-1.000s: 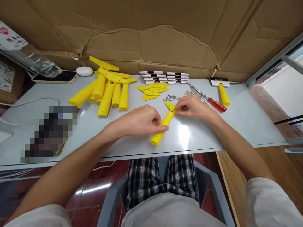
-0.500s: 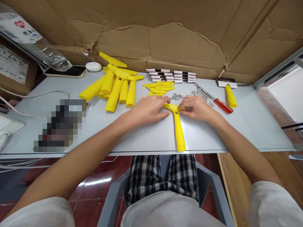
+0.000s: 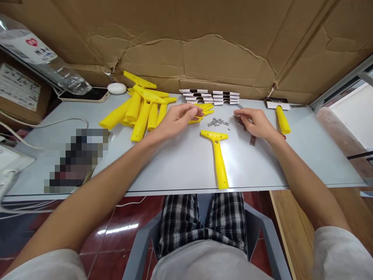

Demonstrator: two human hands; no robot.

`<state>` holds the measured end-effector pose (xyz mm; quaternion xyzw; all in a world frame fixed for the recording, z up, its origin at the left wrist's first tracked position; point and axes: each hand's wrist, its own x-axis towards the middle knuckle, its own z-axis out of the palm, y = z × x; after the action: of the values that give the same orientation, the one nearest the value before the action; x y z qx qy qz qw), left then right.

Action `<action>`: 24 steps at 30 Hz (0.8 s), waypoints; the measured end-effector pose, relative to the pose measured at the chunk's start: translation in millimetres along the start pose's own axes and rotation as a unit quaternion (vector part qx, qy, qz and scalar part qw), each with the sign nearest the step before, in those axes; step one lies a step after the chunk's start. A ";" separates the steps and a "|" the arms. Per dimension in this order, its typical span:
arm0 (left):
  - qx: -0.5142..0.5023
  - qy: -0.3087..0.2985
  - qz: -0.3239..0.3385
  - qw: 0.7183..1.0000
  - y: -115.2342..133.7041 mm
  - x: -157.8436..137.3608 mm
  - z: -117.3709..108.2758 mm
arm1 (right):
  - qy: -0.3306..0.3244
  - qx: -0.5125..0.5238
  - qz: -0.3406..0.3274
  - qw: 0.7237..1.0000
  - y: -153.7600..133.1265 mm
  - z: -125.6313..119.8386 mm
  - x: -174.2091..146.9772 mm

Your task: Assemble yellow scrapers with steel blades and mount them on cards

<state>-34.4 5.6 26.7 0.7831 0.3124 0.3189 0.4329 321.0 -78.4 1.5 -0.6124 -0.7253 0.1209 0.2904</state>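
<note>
Surface (image 3: 175, 167): carries loose parts around the lone handle (image 3: 219, 159), which lies near the front edge, head away from the person.
Handle pile (image 3: 142, 121): left of the lone handle, several heaped together; much looks left to do.
Lone handle: no screw or metal strip seen on its head; work on it looks barely begun.
Carded handle (image 3: 282, 120): right of the lone handle (perhaps the only finished one, its head being hidden).
Left hand (image 3: 179, 118): left of the lone handle's head, fingers curled at the flat yellow pieces (image 3: 208, 112); cannot tell whether its grip is clamped on one.
Right hand (image 3: 256, 121): right of the lone handle's head, fingers over the metal strips (image 3: 252, 140); grip apart or pinching, cannot tell.
Screws (image 3: 218, 122): heaped just beyond the lone handle's head, unused.
</note>
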 end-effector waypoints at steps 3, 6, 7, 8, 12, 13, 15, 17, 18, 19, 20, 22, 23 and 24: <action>-0.083 0.007 -0.051 0.995 -7.6 2.1 7.9 | -0.011 0.031 -0.008 0.999 -5.4 3.7 -0.6; -0.097 0.009 -0.071 0.993 -13.0 5.2 10.0 | -0.004 0.033 -0.006 0.999 -9.5 0.1 -1.0; -0.087 0.012 -0.072 0.994 -13.8 6.2 9.1 | 0.003 0.026 -0.003 1.000 -9.7 -2.7 -0.9; -0.069 0.016 -0.071 0.995 -14.0 7.0 7.5 | 0.011 0.014 0.000 1.000 -9.3 -5.9 -0.6; 0.057 0.053 -0.053 0.996 -10.7 9.0 -3.2 | 0.030 -0.041 0.011 0.999 -2.6 -19.5 0.8; 0.091 0.060 -0.047 0.993 -9.5 9.1 -6.2 | 0.028 -0.056 0.014 0.998 -0.1 -22.0 1.2; 0.149 0.068 -0.038 0.986 -7.7 9.4 -11.6 | 0.022 -0.079 0.021 0.996 4.8 -25.3 1.9; 0.197 0.066 -0.038 0.977 -7.5 9.9 -15.6 | 0.017 -0.091 0.028 0.995 8.6 -27.0 2.4; 0.220 0.062 -0.040 0.973 -8.0 10.2 -16.9 | 0.014 -0.093 0.031 0.995 9.7 -27.7 2.4; 0.243 0.057 -0.039 0.968 -8.9 10.5 -17.8 | 0.013 -0.094 0.033 0.995 10.2 -28.6 2.3; 0.265 0.050 -0.034 0.962 -10.1 10.8 -18.2 | 0.013 -0.095 0.035 0.995 10.2 -29.6 1.9; 0.302 0.035 -0.012 0.952 -12.9 11.1 -18.2 | 0.018 -0.103 0.047 0.993 8.8 -32.6 0.4; 0.315 0.027 0.004 0.949 -14.3 11.1 -17.8 | 0.020 -0.111 0.059 0.992 7.5 -34.5 -0.6; 0.324 0.019 0.020 0.946 -15.5 10.9 -17.3 | 0.018 -0.122 0.074 0.990 6.0 -36.5 -1.6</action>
<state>-44.5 28.9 22.9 0.8809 0.3917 0.2237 0.1431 346.8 -85.2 27.1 -0.6974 -0.6818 0.0419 0.2170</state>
